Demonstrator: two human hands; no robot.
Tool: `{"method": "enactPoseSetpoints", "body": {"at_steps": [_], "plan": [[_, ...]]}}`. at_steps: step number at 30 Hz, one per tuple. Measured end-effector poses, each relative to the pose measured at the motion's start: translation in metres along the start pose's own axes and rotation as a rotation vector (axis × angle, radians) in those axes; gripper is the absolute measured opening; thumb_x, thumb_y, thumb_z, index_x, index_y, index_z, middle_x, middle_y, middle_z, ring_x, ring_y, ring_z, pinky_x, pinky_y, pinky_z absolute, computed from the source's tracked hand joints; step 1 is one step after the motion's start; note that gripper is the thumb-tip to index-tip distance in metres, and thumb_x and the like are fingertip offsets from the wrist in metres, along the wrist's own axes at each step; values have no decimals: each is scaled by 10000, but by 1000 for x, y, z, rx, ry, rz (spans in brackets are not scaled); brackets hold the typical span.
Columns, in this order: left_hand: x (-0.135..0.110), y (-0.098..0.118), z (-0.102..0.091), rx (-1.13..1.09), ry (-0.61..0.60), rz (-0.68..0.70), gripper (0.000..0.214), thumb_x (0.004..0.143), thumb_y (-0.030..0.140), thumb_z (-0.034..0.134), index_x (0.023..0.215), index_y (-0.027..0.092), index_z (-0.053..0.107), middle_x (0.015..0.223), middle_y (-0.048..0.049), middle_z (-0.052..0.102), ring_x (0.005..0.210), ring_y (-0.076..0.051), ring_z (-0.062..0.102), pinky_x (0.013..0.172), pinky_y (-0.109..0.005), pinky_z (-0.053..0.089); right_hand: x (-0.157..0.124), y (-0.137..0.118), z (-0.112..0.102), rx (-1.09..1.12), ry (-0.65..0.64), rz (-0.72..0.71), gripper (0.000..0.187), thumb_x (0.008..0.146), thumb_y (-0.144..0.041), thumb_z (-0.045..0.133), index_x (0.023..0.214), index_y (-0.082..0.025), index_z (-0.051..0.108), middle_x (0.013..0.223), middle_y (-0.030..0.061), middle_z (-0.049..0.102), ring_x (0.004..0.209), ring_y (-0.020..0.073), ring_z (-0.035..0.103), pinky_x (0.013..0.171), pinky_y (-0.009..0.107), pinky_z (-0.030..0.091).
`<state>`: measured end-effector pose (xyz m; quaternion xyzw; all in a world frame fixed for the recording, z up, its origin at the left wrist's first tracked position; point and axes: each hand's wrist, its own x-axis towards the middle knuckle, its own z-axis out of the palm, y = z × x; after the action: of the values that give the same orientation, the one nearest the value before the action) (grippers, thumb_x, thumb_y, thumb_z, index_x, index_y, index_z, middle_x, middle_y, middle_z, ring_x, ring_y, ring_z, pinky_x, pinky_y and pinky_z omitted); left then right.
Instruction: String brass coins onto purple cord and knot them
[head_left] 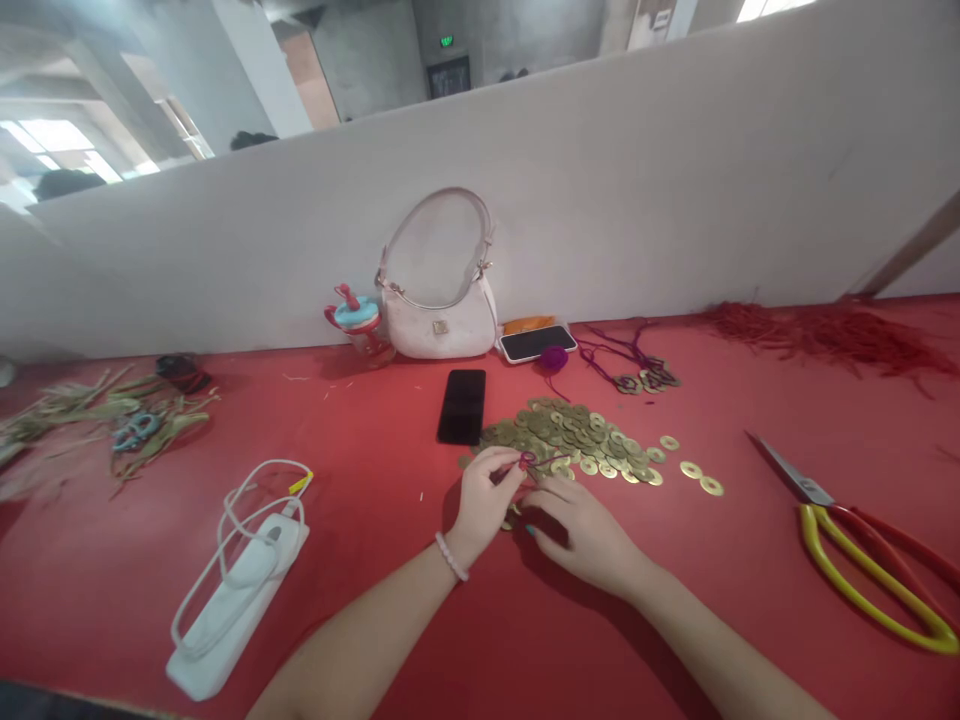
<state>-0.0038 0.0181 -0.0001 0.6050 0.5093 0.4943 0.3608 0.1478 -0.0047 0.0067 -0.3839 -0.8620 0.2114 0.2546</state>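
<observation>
A thin purple cord (529, 459) is pinched between the thumb and fingers of my left hand (484, 500), with a small loop standing up at the fingertips. Close by on its right, my right hand (581, 525) has its fingers curled down and inward; what they grip is hidden. Just below both hands, a few brass-coloured coins (510, 518) show partly. Beyond my fingertips spreads a pile of round coins with holes in the middle (577, 435).
Behind the pile are a black phone (463, 407), a white-edged phone (536, 344), a purple yarn ball (554, 358) and corded coins (649, 377). Scissors (817, 495) lie right, a power strip (240, 610) left. A white handbag (442, 325) and a cup (360, 320) stand by the partition.
</observation>
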Motion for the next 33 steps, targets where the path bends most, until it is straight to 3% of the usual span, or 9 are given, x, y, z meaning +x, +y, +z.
{"method": "enactPoseSetpoints", "body": {"at_steps": [3, 6, 11, 17, 22, 25, 33], "plan": [[0, 1, 0, 9, -1, -7, 122, 751, 144, 546, 794, 134, 661, 873, -77, 639, 829, -163, 584, 732, -274, 469, 1, 1, 4, -60, -36, -12, 162, 746, -165, 541, 899, -206, 573, 902, 63, 562, 863, 208, 498, 752, 347, 410], [0, 1, 0, 13, 0, -13, 127, 744, 133, 545, 798, 131, 660, 880, -80, 638, 825, -162, 583, 726, -273, 469, 1, 0, 8, -97, -70, 8, 71, 769, -142, 532, 805, -194, 563, 855, 56, 549, 836, 200, 495, 733, 340, 412], [0, -2, 0, 4, 5, -15, 130, 749, 152, 543, 797, 135, 662, 884, -79, 639, 828, -163, 585, 725, -274, 472, 0, -3, 8, -103, -75, -43, 141, 816, -91, 449, 758, -185, 537, 802, 42, 556, 796, 180, 497, 725, 324, 410], [0, -1, 0, -6, -4, 8, 127, 748, 160, 552, 795, 136, 667, 872, -77, 643, 836, -165, 591, 739, -280, 479, -5, -1, 4, -155, 173, -100, 156, 844, -148, 380, 758, -188, 505, 631, 26, 535, 586, 146, 460, 577, 270, 383], [-2, 3, 0, 24, -38, 23, 126, 741, 153, 554, 787, 144, 670, 871, -74, 643, 822, -164, 597, 710, -275, 492, -7, 4, 5, -111, 322, 36, 120, 808, -156, 395, 727, -203, 471, 564, 1, 519, 515, 128, 451, 528, 249, 362], [-3, 4, 1, 37, -49, 49, 127, 747, 159, 550, 784, 139, 670, 871, -80, 640, 818, -165, 597, 706, -276, 494, -7, 5, 6, -83, 361, 106, 100, 804, -182, 410, 725, -200, 467, 548, -5, 519, 496, 124, 450, 517, 241, 359], [-6, -1, 3, 53, -78, 99, 130, 751, 133, 548, 795, 137, 671, 868, -82, 628, 821, -165, 592, 713, -275, 495, -6, 7, 11, -66, 337, 128, 142, 810, -187, 395, 684, -198, 459, 538, -9, 512, 499, 126, 465, 507, 234, 356]]}}
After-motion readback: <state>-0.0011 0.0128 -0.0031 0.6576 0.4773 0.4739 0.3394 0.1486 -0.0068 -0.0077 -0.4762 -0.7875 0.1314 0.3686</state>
